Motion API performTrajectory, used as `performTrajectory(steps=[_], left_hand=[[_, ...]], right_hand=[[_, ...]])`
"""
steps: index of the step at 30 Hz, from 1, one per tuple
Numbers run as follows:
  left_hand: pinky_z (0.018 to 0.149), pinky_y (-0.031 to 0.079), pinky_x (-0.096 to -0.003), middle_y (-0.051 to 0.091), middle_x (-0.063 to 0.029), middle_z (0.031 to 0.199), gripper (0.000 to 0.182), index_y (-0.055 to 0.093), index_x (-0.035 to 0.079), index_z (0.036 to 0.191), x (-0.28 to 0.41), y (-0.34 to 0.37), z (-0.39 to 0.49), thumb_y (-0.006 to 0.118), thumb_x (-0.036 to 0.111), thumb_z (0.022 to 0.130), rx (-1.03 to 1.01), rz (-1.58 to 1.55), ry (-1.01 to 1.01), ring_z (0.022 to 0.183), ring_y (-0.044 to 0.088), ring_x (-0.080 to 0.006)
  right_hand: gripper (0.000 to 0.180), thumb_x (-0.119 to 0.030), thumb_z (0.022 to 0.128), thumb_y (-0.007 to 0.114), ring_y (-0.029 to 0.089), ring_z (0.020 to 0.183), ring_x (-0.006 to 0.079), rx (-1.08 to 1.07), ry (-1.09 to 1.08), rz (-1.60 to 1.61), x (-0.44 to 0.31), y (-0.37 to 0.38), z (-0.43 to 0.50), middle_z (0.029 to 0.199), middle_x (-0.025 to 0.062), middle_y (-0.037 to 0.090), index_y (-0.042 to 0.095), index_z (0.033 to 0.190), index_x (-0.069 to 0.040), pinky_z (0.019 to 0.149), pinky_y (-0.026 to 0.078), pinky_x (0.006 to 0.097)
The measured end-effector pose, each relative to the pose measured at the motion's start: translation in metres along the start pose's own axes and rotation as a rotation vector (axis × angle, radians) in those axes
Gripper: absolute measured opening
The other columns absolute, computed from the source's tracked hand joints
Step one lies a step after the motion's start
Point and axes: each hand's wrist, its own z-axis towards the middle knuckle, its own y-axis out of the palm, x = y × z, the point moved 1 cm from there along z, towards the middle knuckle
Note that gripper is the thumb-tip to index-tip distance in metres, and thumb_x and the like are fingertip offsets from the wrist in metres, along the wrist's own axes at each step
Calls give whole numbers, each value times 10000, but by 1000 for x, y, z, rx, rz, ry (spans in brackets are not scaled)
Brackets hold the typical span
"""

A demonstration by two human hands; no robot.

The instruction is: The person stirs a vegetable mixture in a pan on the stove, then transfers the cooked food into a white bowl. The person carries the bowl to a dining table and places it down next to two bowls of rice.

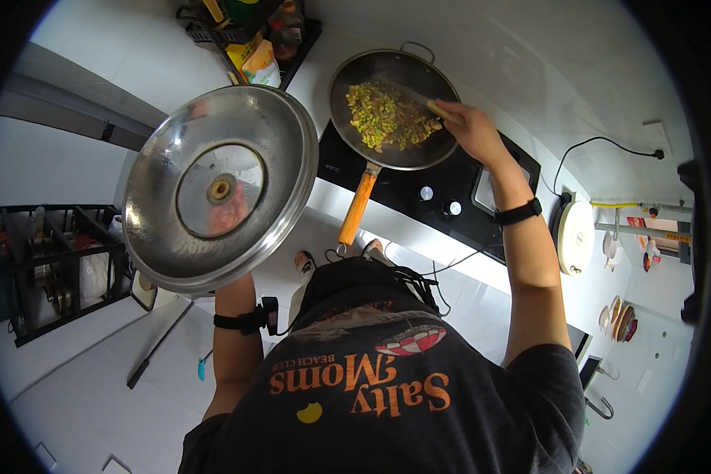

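Note:
My left hand (pixel 231 212) holds up a large steel pan lid (pixel 154 207), its underside facing me. The hand shows behind the round glass window in the lid's middle; the grip on the knob side is partly hidden. To the right, a wok (pixel 338 112) with a wooden handle (pixel 356 207) sits on the gas cooktop (pixel 385 189). Chopped green and yellow food with brownish bits (pixel 385 115) lies inside it. My right hand (pixel 474 131) grips a spatula (pixel 438 109) by its light handle, over the wok's right side. Its blade is blurred above the food.
Two control knobs (pixel 426 193) are on the cooktop's front. A rack of bottles and packets (pixel 281 41) stands behind the lid. A white lidded appliance (pixel 576 237) is at the right, near a black cord (pixel 592 141). A black shelf cart (pixel 65 260) stands at the left.

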Motion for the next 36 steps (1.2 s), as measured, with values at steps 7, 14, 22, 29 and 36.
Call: performTrajectory(steps=[7, 14, 22, 29, 36], left_hand=[[1117, 349, -624, 392, -175, 1505, 491, 438, 39, 1430, 0, 1, 4, 357, 339, 1050, 140, -317, -188, 1429, 344, -277], [1161, 322, -550, 362, -188, 1506, 505, 396, 33, 1445, 5, -7, 16, 360, 349, 1053, 79, -73, -48, 1424, 333, -297], [1188, 351, -429, 576, -203, 1297, 411, 519, -26, 1315, 5, -5, 18, 329, 253, 1082, 168, 35, 110, 1264, 528, -236], [1183, 294, -504, 327, -145, 1529, 613, 395, 52, 1469, 3, -4, 19, 443, 461, 1015, 177, -133, 396, 1432, 311, -270], [1168, 375, -437, 424, -183, 1454, 400, 424, -21, 1402, -35, 33, 55, 446, 140, 1037, 282, 470, 255, 1357, 409, -314]], right_hand=[[454, -35, 863, 642, 638, 975, 197, -52, 123, 99, 25, -2, -25, 1133, 134, 694, 604, 1316, -51, 913, 474, 298], [442, -3, 874, 630, 655, 1019, 218, -42, 49, 112, 8, 19, -34, 1149, 133, 695, 612, 1311, -70, 921, 477, 301], [412, -37, 889, 635, 647, 1078, 355, 130, 139, 78, 3, 1, -86, 1197, 175, 664, 601, 1294, -105, 910, 520, 386], [488, -28, 895, 623, 572, 1207, 381, 235, 185, 158, -6, 101, -124, 1300, 205, 587, 457, 1351, -77, 991, 482, 418], [552, -143, 905, 681, 555, 1218, 358, 459, 173, 47, -43, 98, -140, 1356, 217, 516, 476, 1409, -47, 1017, 456, 381]])
